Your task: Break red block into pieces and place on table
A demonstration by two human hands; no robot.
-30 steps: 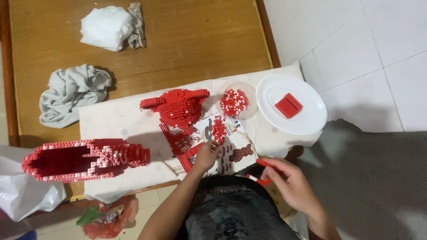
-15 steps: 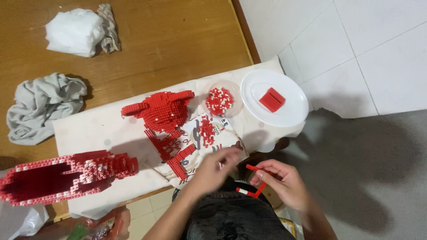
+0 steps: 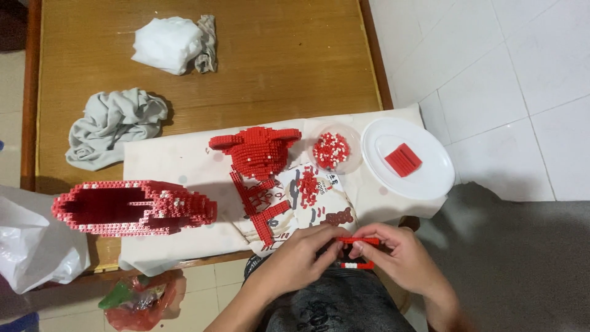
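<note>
A wooden table [image 3: 246, 74] carries a pale cloth [image 3: 178, 163] that keeps the small bricks from scattering. On it lie a hollow red brick hull [image 3: 132, 208], studded and blocky, a red brick figure [image 3: 258, 150], a smooth white plate [image 3: 424, 178] with one flat red slab [image 3: 403, 159], and a clear bowl [image 3: 332, 150] of loose red and white bricks. Near the table's edge, over the lap, the left hand [image 3: 298, 258] and right hand [image 3: 402, 258] meet; both sets of fingers pinch a thin red brick strip [image 3: 358, 241], ends supported so it stays straight.

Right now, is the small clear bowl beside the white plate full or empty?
Partly full: the clear bowl holds a heap of small red and white bricks, with bare rim around it.
</note>
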